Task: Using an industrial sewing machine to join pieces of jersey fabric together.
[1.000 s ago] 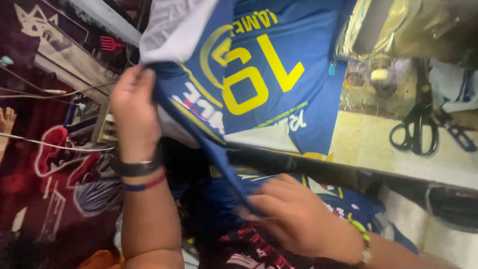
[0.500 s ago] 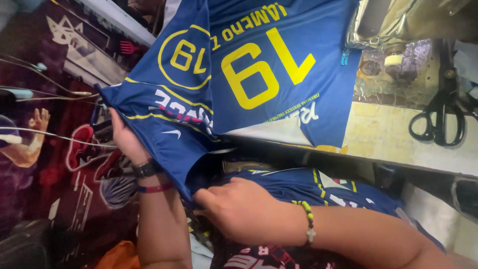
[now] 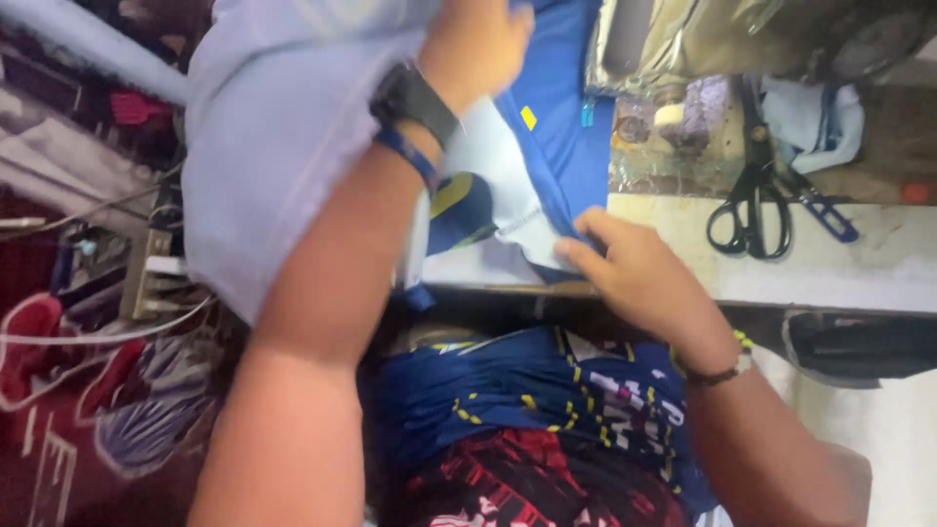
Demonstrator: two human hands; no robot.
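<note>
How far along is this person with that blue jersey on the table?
Midway, it seems. The blue jersey lies partly on the table, with much of its pale inner side showing. In hand: the left hand lifts the fabric high, while the right hand pins an edge. Left: more folded jerseys wait in the lap, and the scissors lie untouched.

Black scissors on worktable
</note>
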